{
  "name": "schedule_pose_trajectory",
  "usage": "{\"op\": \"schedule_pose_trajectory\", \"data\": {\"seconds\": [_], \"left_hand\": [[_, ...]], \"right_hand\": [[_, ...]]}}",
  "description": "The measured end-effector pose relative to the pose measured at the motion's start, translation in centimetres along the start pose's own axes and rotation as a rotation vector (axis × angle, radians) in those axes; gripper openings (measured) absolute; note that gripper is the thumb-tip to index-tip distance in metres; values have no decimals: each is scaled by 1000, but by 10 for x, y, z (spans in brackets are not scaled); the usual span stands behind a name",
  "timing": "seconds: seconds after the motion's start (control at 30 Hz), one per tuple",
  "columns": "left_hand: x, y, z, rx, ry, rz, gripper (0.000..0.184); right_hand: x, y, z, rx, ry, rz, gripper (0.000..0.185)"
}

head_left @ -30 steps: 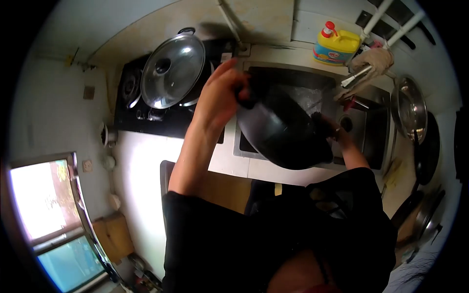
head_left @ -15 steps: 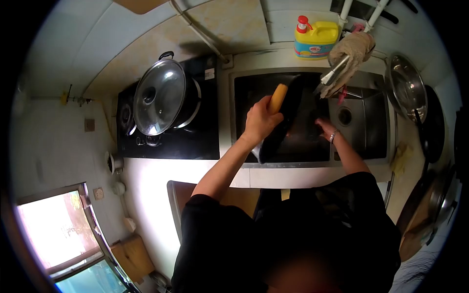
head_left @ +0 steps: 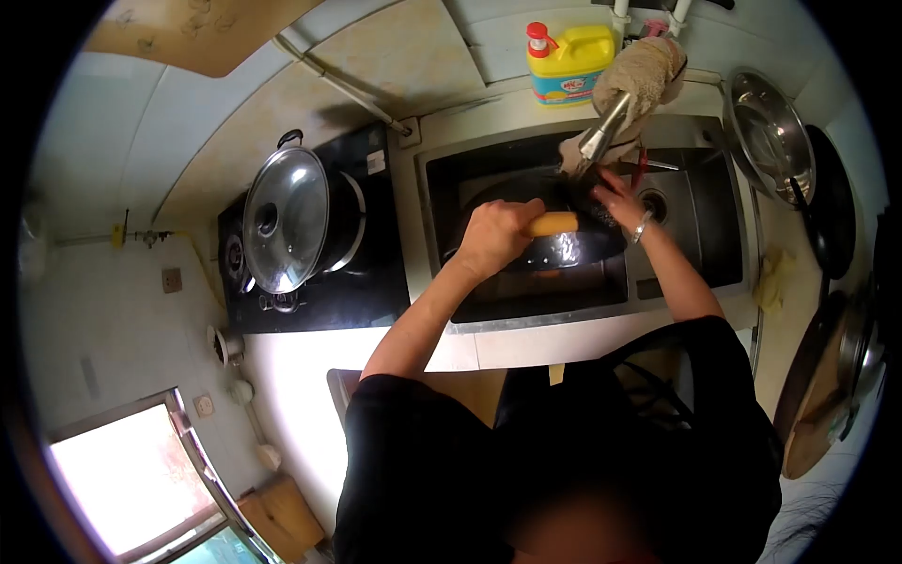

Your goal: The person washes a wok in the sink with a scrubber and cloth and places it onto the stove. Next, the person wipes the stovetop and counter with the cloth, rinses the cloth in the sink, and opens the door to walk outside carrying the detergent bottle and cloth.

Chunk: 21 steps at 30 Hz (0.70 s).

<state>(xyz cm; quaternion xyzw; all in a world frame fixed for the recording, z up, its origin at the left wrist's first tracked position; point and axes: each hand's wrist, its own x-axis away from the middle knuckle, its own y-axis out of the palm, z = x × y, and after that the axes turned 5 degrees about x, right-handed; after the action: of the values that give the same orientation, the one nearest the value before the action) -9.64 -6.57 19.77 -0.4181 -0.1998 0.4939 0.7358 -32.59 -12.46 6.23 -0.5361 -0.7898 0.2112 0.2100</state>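
Observation:
My left hand [head_left: 498, 237] is wrapped round the yellowish wooden handle [head_left: 554, 224] of a dark wok [head_left: 566, 250]. The wok is tilted in the left basin of the sink [head_left: 451, 324], and light glints off its wet-looking surface. My right hand [head_left: 620, 199], with a bracelet at the wrist, is at the wok's right side, just below the metal faucet spout [head_left: 603, 132]. Its fingers are bent towards the wok over a dark, speckled patch; what they hold is hard to make out. A beige cloth [head_left: 648, 70] is wrapped round the faucet.
On the stove [head_left: 376, 254] to the left stands a large pot with a glass lid [head_left: 287, 221]. Behind the sink is a yellow detergent jug [head_left: 573, 66]. A steel bowl [head_left: 770, 132], a black pan [head_left: 829, 207] and a wooden cutting board [head_left: 808, 437] line the right side.
The wok has swung from nearly on edge to a flatter tilt, its handle now pointing right. My right hand has moved up to the wok, under the faucet. The view has turned slightly.

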Motion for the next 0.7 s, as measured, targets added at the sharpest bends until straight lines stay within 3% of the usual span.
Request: {"op": "schedule_pose_trajectory", "data": {"seconds": [0.03, 0.07, 0.17, 0.2, 0.37, 0.4, 0.5, 0.63, 0.7], "left_hand": [[-4, 2, -1, -39, 107, 24, 17], [-8, 2, 0, -32, 108, 18, 17], [-13, 4, -1, -163, 234, -74, 17], [-12, 3, -1, -167, 242, -81, 17], [-3, 6, 3, -95, 304, -163, 18], [-5, 8, 5, -106, 324, -176, 18], [-8, 16, 10, -95, 354, -158, 15], [-12, 38, 27, -78, 445, -152, 12], [-11, 49, 31, -144, 455, -178, 11]], "right_hand": [[2, -8, -29, -229, 42, -36, 44], [1, -3, -33, -230, 51, -35, 44], [4, 14, -40, -320, -148, -140, 38], [8, 16, -48, -120, -397, 28, 39], [54, 33, 16, -399, 80, -75, 48], [56, 34, 15, -401, 79, -69, 48], [51, 29, -1, -516, -151, -26, 47], [-18, 36, -56, -85, -640, -269, 46], [-43, 52, -51, -136, -572, -398, 47]]}}
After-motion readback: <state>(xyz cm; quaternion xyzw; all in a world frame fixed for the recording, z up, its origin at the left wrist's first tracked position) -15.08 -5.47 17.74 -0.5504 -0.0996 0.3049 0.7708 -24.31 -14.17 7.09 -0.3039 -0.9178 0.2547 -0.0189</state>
